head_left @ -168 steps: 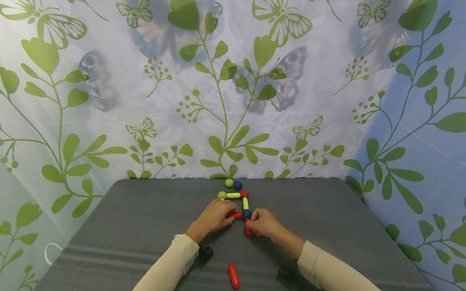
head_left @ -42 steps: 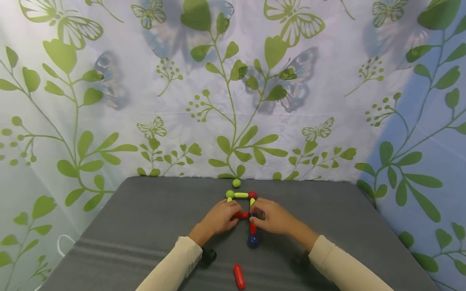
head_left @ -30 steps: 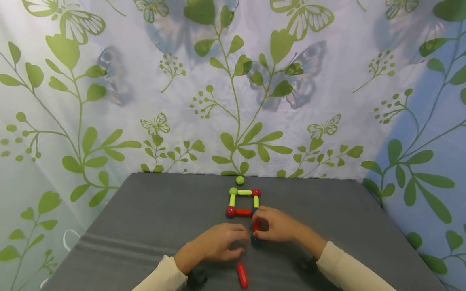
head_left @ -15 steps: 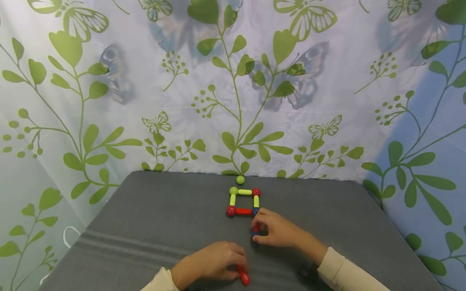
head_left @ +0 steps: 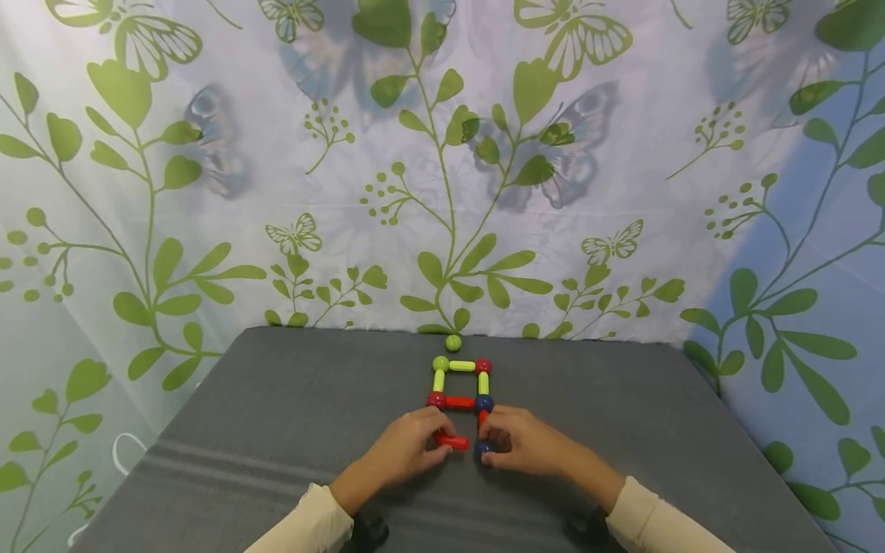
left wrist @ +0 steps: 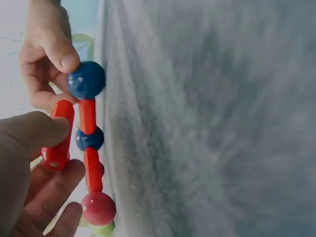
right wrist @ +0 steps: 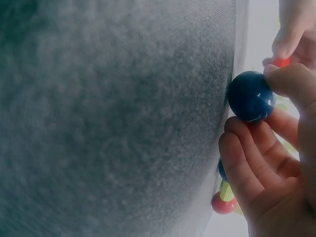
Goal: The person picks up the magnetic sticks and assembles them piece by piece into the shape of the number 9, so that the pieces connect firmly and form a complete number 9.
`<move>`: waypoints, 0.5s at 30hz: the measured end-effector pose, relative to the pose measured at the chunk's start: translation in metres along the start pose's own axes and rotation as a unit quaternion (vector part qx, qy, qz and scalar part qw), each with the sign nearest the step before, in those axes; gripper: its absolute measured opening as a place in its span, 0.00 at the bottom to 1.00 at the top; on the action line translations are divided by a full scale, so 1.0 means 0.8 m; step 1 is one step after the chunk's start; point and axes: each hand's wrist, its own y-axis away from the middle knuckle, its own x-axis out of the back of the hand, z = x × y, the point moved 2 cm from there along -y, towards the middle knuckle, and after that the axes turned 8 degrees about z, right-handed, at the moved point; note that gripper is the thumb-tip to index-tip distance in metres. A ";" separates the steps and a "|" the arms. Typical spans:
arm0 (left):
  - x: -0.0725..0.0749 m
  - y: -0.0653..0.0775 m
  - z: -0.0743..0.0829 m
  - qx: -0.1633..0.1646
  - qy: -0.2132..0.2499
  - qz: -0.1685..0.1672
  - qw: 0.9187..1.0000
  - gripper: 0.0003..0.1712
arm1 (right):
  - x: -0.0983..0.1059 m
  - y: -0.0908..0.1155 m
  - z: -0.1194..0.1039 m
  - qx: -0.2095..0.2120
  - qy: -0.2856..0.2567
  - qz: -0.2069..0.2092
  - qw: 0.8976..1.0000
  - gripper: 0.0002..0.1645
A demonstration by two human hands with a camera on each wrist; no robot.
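My left hand (head_left: pixel 406 447) pinches a loose red rod (left wrist: pixel 60 136) between thumb and fingers, just in front of a square of rods and balls. Beside it, my right hand (head_left: pixel 531 444) grips a blue ball (right wrist: pixel 251 96) with thumb and fingers. That ball sits on the near end of another red rod (left wrist: pixel 88 116), which joins the square's blue corner ball (head_left: pixel 484 402). The square's other corners are a green ball (head_left: pixel 441 364) and two red balls. Yellow-green rods (head_left: pixel 462 366) form three sides and a red rod (head_left: pixel 460 402) the near side.
A loose green ball (head_left: pixel 452 343) lies behind the square, near the far edge of the grey cloth-covered table (head_left: pixel 276 399). Beyond that edge hangs a curtain (head_left: pixel 332 153) printed with leaves and butterflies. A white cord (head_left: pixel 123 453) loops at the left.
My left hand let go of the square, reached toward me for the loose red rod and brought it forward beside the blue ball. My right hand moved from the corner down to the near blue ball.
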 end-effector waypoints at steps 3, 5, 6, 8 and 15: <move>-0.004 -0.008 -0.005 0.025 0.000 -0.001 1.000 0.09 | -0.001 0.000 0.000 -0.010 -0.007 -0.002 1.000 0.12; -0.007 -0.012 -0.007 0.035 0.000 -0.004 0.999 0.09 | -0.001 0.000 0.000 -0.014 -0.015 -0.004 1.000 0.12; -0.008 -0.013 -0.007 0.038 -0.002 -0.006 0.999 0.08 | -0.002 0.000 0.000 -0.016 -0.020 -0.005 1.000 0.12; -0.011 -0.015 -0.008 0.042 -0.006 -0.008 0.999 0.08 | -0.002 0.000 0.000 -0.019 -0.024 -0.008 1.000 0.12; -0.015 -0.019 -0.007 0.036 -0.010 -0.026 0.999 0.08 | 0.000 0.001 -0.001 -0.012 -0.012 -0.003 1.000 0.12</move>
